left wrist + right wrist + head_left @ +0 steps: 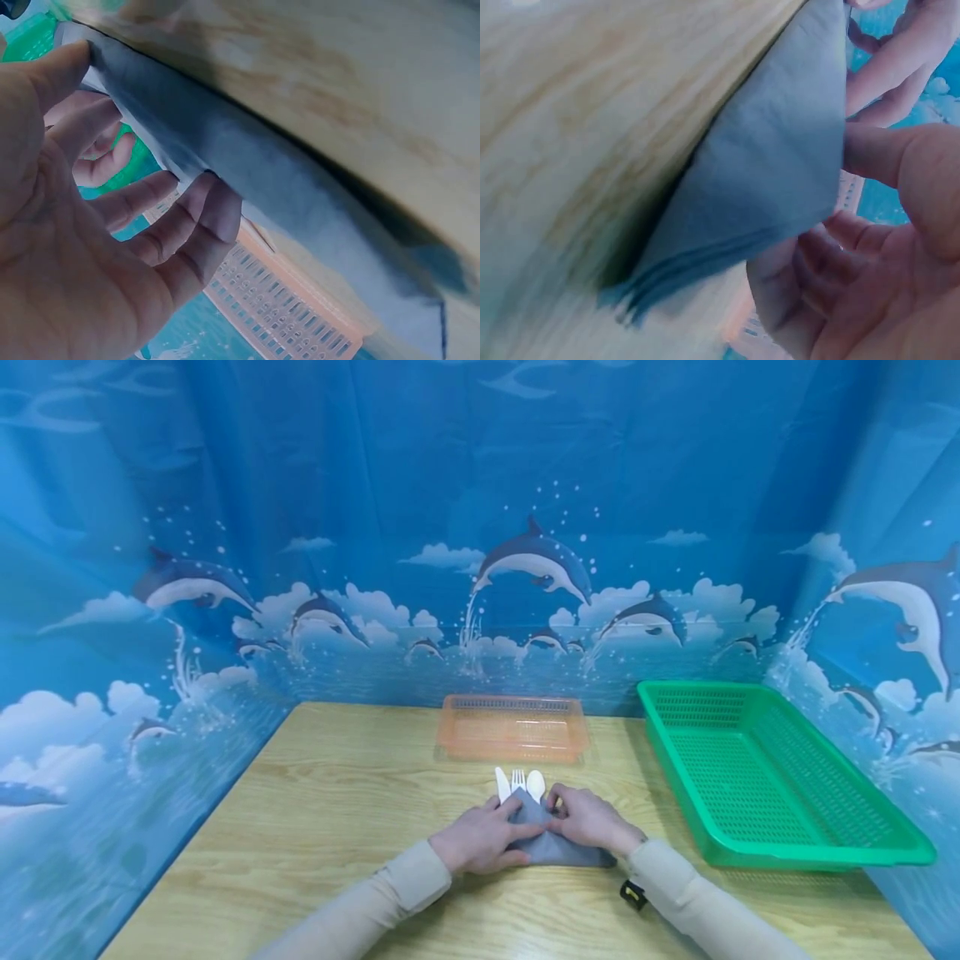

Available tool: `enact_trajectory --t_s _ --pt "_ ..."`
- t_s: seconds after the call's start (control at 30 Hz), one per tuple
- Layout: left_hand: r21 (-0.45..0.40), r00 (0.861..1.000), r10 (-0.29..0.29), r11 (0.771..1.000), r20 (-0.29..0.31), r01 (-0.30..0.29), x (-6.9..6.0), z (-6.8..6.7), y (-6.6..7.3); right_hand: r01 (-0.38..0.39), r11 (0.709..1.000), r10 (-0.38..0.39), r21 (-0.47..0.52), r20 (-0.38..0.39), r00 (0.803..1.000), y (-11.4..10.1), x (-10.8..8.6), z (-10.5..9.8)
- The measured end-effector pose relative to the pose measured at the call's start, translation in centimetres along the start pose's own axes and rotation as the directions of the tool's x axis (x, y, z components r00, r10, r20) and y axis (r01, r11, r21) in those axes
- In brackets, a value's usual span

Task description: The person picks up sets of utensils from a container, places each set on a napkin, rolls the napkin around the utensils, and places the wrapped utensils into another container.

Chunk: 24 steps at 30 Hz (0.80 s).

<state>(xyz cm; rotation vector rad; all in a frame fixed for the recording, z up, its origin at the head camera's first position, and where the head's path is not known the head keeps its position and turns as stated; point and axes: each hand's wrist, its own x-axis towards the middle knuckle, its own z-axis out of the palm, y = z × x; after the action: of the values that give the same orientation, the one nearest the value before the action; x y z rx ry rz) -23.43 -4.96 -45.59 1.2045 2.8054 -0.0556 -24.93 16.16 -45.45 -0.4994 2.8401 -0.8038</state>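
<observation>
On the table (352,793), just this side of the orange basket (513,750), lay a folded grey napkin (573,853), with a white knife (502,783), fork (518,779) and spoon (536,784) poking out. The left hand (482,838) held it between thumb and fingers; the right hand (589,817) pinched its fold.

A light desk (315,810) with wood grain is enclosed at the back and both sides by blue sheeting (405,468). Leaping dolphins (536,547), white clouds (375,610) and sea are printed across it. The desk is brightly lit.
</observation>
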Motion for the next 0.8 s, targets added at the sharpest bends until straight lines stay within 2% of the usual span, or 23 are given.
enact_trajectory --t_s 0.1,0.27,0.4,0.57,0.67,0.8 --pt "-0.014 1.0 0.016 1.0 -0.015 -0.017 0.0 0.1 0.0 0.008 0.995 -0.011 -0.1 -0.035 0.999 -0.1 -0.5 -0.1" --pt "-0.021 0.999 0.03 0.999 -0.036 -0.031 0.0 0.1 0.0 -0.054 0.97 0.064 -0.235 0.034 0.997 -0.1 -1.2 -0.2" --pt "-0.015 0.999 0.02 1.0 -0.034 -0.021 0.0 0.3 -0.1 -0.101 0.964 0.129 -0.248 0.098 0.987 -0.2 -1.2 -0.2" --pt "-0.003 0.998 0.032 0.999 -0.054 -0.032 0.1 0.7 -0.1 -0.156 0.962 0.187 -0.224 0.126 0.974 -0.2 -0.7 -0.3" --pt "0.005 0.998 0.029 1.0 -0.058 -0.029 0.1 0.9 -0.1 -0.168 0.961 0.202 -0.218 0.144 0.969 -0.2 -0.4 -0.5" --pt "0.013 0.998 0.02 1.0 -0.058 -0.019 0.1 0.8 0.0 -0.155 0.97 0.186 -0.185 0.163 0.969 -0.1 -0.1 -0.6"
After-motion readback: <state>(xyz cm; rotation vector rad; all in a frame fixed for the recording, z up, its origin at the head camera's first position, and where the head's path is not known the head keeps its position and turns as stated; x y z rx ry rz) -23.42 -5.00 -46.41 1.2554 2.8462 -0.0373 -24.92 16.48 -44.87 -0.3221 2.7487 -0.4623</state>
